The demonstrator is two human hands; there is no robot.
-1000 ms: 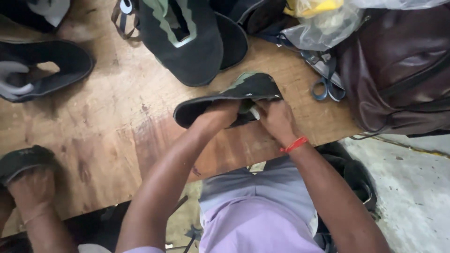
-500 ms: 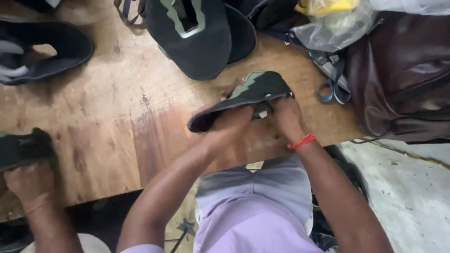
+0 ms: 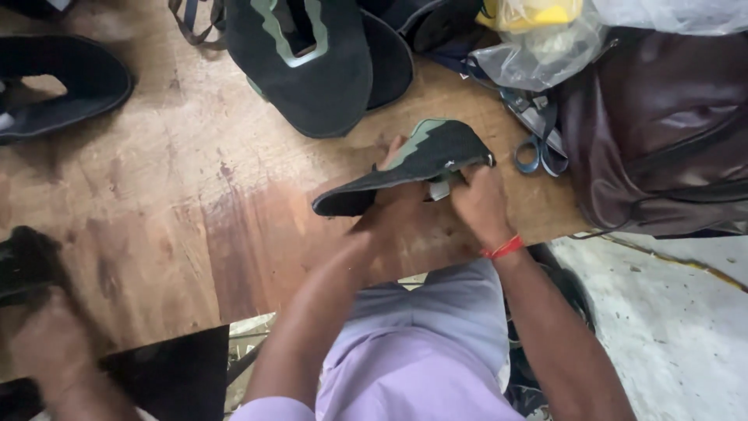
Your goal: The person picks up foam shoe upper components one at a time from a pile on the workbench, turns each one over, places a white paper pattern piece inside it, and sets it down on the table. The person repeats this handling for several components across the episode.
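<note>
You held the dark shoe upper (image 3: 405, 168) just above the wooden table (image 3: 171, 203), near its front edge. Your left hand (image 3: 389, 206) was under its middle, fingers curled up around the far side; your right hand (image 3: 475, 203) pinched its right end, fingers closed on it. Scissors (image 3: 538, 152) lay just to the right, beside a brown bag (image 3: 662, 132). More dark uppers (image 3: 312, 62) lay farther back, and another person's hand (image 3: 47, 343) worked at the left.
</note>
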